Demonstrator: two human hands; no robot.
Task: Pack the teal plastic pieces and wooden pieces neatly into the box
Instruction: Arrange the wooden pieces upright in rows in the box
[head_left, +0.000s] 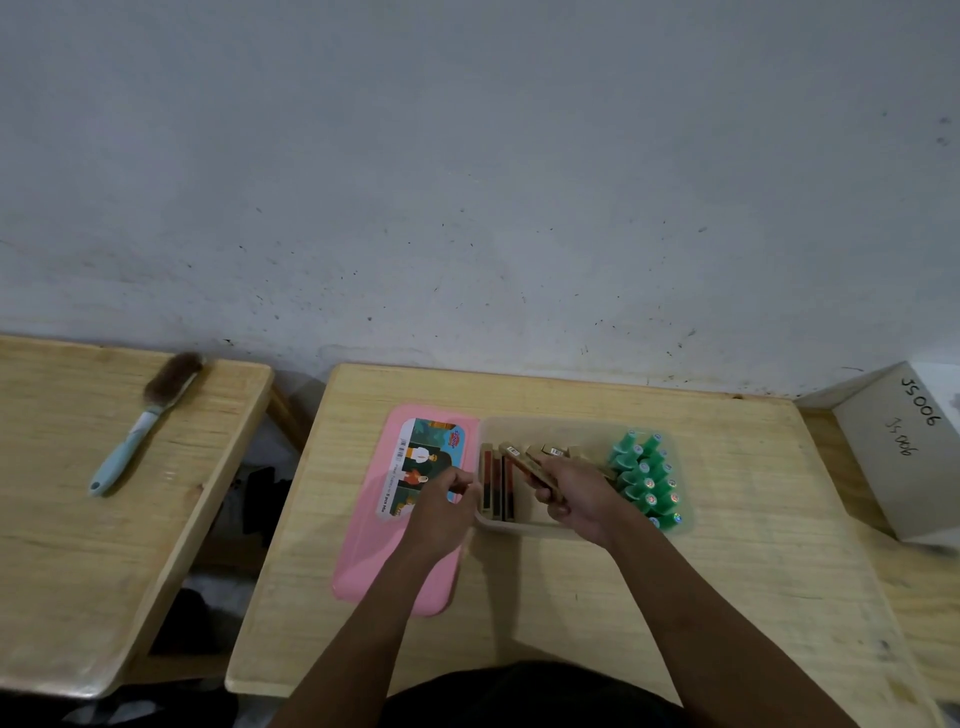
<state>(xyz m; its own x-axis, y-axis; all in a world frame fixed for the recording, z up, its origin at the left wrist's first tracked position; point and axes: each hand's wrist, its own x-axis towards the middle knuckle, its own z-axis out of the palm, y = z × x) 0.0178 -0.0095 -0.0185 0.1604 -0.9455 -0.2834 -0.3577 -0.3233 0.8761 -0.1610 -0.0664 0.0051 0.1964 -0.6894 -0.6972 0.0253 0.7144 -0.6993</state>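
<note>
A clear plastic box (524, 526) sits on the wooden table (727, 545). Several teal plastic pieces (647, 478) stand packed in rows at the box's right end. A few wooden pieces (496, 486) lie side by side at its left end, and more lean along the back (553, 451). My right hand (576, 499) hovers over the middle of the box, shut on a wooden piece (522, 465) that points up and left. My left hand (441, 501) is at the box's left rim with its fingers curled; whether it holds anything is unclear.
The pink lid (374, 561) with a picture label lies flat just left of the box. A brush (137, 423) with a light blue handle rests on a second table at the left. A white carton (904, 447) marked with handwriting stands at the right edge.
</note>
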